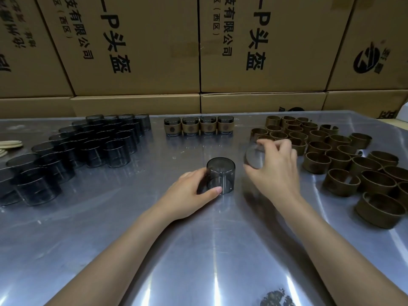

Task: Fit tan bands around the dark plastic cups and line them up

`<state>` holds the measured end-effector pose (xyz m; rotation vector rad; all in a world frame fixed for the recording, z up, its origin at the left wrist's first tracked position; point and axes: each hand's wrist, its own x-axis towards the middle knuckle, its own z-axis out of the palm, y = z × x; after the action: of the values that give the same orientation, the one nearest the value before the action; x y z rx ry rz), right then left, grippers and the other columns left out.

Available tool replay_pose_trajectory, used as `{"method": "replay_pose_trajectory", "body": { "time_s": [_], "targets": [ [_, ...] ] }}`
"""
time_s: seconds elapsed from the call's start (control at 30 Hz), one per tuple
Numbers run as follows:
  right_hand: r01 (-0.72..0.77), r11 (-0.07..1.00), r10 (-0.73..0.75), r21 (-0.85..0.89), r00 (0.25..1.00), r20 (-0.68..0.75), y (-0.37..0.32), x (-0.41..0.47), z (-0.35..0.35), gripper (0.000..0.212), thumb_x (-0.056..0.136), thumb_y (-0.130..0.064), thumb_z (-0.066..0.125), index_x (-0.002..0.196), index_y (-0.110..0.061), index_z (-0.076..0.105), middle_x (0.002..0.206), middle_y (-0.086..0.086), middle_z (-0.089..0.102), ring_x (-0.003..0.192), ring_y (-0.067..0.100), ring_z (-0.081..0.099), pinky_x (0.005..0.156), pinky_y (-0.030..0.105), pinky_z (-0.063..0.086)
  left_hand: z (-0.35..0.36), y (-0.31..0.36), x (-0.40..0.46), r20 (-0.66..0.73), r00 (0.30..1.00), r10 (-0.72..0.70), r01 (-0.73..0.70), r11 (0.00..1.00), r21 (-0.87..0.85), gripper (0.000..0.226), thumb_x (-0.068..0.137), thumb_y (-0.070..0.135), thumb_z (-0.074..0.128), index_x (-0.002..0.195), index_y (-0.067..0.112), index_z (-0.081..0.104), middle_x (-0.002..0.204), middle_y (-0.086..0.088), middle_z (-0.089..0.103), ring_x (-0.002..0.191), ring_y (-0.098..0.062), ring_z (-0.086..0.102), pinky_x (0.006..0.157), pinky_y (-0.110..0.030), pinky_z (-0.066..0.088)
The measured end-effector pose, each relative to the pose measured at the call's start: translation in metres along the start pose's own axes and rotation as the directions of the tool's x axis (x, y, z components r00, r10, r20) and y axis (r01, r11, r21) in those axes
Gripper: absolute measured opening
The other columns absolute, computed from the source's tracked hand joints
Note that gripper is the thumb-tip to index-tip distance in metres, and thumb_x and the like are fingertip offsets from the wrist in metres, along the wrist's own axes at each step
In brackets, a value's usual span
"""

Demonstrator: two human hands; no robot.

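A shiny metal table is carrying my work. Bare dark cups are standing in rows on its left, loose tan bands are lying scattered on its right, and four banded cups are lining up at the far middle. One cup is sitting near me, pale discs at the left edge

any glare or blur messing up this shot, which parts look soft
Head view: bright streaks of glare run down the shiny metal table near the bottom edge; the right hand and the cup it grips are motion-blurred; the left hand and its cup look sharp; wide-angle distortion tilts the cardboard boxes outward.
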<state>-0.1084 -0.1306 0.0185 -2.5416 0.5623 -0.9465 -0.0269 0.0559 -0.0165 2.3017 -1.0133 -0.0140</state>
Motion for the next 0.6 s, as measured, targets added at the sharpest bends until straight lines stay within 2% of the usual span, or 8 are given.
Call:
{"method": "replay_pose_trajectory", "body": {
  "time_s": [0.07, 0.13, 0.23, 0.33, 0.4, 0.43, 0.5, 0.6],
  "targets": [
    [0.099, 0.978, -0.069, 0.182, 0.984, -0.163, -0.006, 0.000, -0.001, 0.063, 0.079, -0.029, 0.076, 0.135, -0.020, 0.050, 0.119, 0.004, 0.037, 0.110, 0.019, 0.035, 0.084, 0.021, 0.030, -0.001, 0.000, 0.000, 0.005, 1.000, 0.001, -0.001, 1.000, -0.003, 0.048, 0.091, 0.052, 0.054, 0.133, 0.027, 0.049, 0.126, 0.006, 0.059, 0.120, -0.015, 0.049, 0.099, -0.039, 0.043],
    [0.237, 0.923, -0.179, 0.302, 0.962, -0.208, -0.013, -0.003, -0.001, 0.062, 0.076, -0.024, 0.078, 0.133, -0.019, 0.053, 0.115, 0.001, 0.035, 0.108, 0.015, 0.035, 0.088, 0.017, 0.031, -0.001, 0.000, 0.001, 0.010, 1.000, 0.017, -0.017, 1.000, -0.005, 0.049, 0.090, 0.054, 0.055, 0.132, 0.027, 0.050, 0.125, 0.006, 0.059, 0.119, -0.016, 0.051, 0.099, -0.042, 0.044],
    [0.370, 0.859, -0.352, 0.353, 0.929, -0.117, -0.024, -0.012, 0.005, 0.056, 0.075, -0.024, 0.075, 0.127, -0.018, 0.055, 0.120, -0.003, 0.044, 0.115, 0.014, 0.042, 0.095, 0.016, 0.034, -0.001, 0.002, 0.001, 0.032, 0.998, 0.055, -0.053, 0.996, -0.072, 0.052, 0.084, 0.056, 0.057, 0.128, 0.029, 0.052, 0.122, 0.007, 0.061, 0.117, -0.017, 0.055, 0.097, -0.044, 0.046],
    [0.388, 0.834, -0.388, 0.392, 0.918, -0.081, -0.029, -0.018, 0.012, 0.050, 0.076, -0.026, 0.074, 0.121, -0.017, 0.055, 0.114, -0.010, 0.052, 0.113, 0.014, 0.049, 0.093, 0.025, 0.043, -0.006, 0.008, -0.002, 0.051, 0.995, 0.085, -0.058, 0.918, -0.393, 0.065, 0.079, 0.044, 0.064, 0.139, 0.029, 0.045, 0.137, 0.005, 0.056, 0.128, -0.017, 0.051, 0.107, -0.047, 0.041],
    [0.396, 0.822, -0.371, 0.409, 0.917, -0.144, -0.030, -0.017, 0.013, 0.047, 0.076, -0.029, 0.076, 0.117, -0.016, 0.056, 0.111, -0.005, 0.055, 0.106, 0.014, 0.052, 0.089, 0.025, 0.045, -0.011, 0.012, -0.003, -0.017, 1.000, 0.017, -0.024, 0.846, -0.532, 0.069, 0.079, 0.045, 0.055, 0.144, 0.026, 0.042, 0.147, 0.004, 0.047, 0.137, -0.017, 0.041, 0.115, -0.045, 0.031],
    [0.397, 0.818, -0.359, 0.417, 0.918, -0.171, -0.031, -0.016, 0.013, 0.046, 0.076, -0.031, 0.076, 0.116, -0.017, 0.056, 0.110, -0.004, 0.055, 0.104, 0.013, 0.052, 0.087, 0.024, 0.045, -0.014, 0.015, -0.004, -0.086, 0.996, -0.011, -0.038, 0.839, -0.543, 0.064, 0.082, 0.046, 0.049, 0.143, 0.025, 0.044, 0.146, 0.006, 0.046, 0.138, -0.011, 0.038, 0.117, -0.040, 0.028],
    [0.398, 0.815, -0.353, 0.420, 0.917, -0.185, -0.032, -0.015, 0.013, 0.046, 0.077, -0.034, 0.075, 0.115, -0.017, 0.056, 0.110, -0.003, 0.053, 0.102, 0.010, 0.051, 0.086, 0.022, 0.044, -0.016, 0.023, -0.005, -0.231, 0.973, 0.002, -0.122, 0.855, -0.504, 0.055, 0.087, 0.049, 0.041, 0.133, 0.023, 0.055, 0.136, 0.008, 0.053, 0.131, -0.001, 0.043, 0.111, -0.029, 0.032],
    [0.401, 0.833, -0.375, 0.381, 0.916, -0.146, -0.035, -0.018, 0.017, 0.048, 0.076, -0.032, 0.075, 0.117, -0.017, 0.056, 0.113, -0.003, 0.052, 0.103, 0.010, 0.048, 0.083, 0.023, 0.044, -0.012, 0.035, -0.006, -0.325, 0.944, 0.058, -0.200, 0.884, -0.422, 0.056, 0.087, 0.054, 0.041, 0.120, 0.016, 0.063, 0.120, 0.006, 0.059, 0.121, -0.006, 0.051, 0.105, -0.029, 0.038]
  ]
}}
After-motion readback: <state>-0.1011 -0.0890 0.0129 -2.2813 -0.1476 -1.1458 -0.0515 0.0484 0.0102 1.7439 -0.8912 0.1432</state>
